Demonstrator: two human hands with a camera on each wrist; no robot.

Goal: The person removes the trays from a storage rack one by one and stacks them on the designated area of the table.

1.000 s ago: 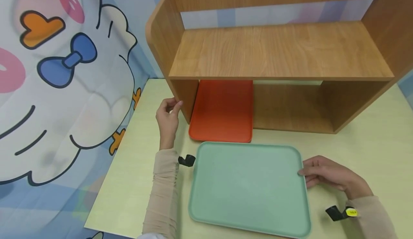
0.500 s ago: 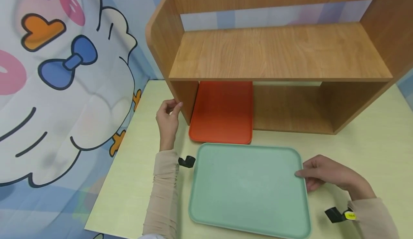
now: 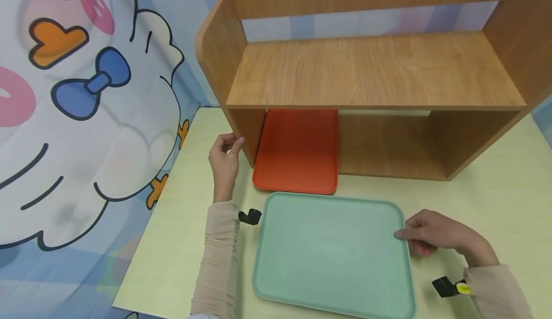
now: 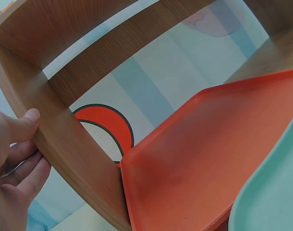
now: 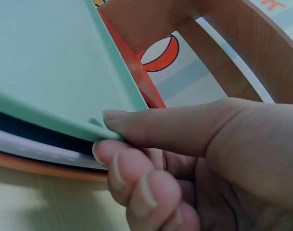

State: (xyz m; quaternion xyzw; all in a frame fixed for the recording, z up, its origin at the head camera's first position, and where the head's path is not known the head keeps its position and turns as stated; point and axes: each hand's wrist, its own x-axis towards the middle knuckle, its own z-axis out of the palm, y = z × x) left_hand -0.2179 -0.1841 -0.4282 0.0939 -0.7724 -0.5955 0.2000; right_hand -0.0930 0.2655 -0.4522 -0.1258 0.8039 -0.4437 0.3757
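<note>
My right hand point(image 3: 444, 236) pinches the right edge of a light green tray point(image 3: 332, 256), thumb on top and fingers curled below the rim. Beneath it, the right wrist view shows the edges of a dark tray point(image 5: 31, 134), a whitish tray point(image 5: 35, 149) and an orange tray point(image 5: 40, 169), stacked. My left hand point(image 3: 224, 163) holds the front edge of the wooden shelf's left side panel point(image 4: 74, 159), thumb against the wood. A red-orange tray point(image 3: 297, 151) lies in the shelf's lower compartment, at the left, its front end sticking out.
The two-level wooden shelf point(image 3: 371, 70) stands at the back of the pale yellow table point(image 3: 172, 242). Its lower right part point(image 3: 388, 146) lies beside the red-orange tray. A cartoon-printed cloth point(image 3: 129, 156) hangs along the left side and behind.
My right thumb has slid slightly inward over the green tray's rim, and the fingers have curled further under it. The left hand and the trays have stayed nearly in place.
</note>
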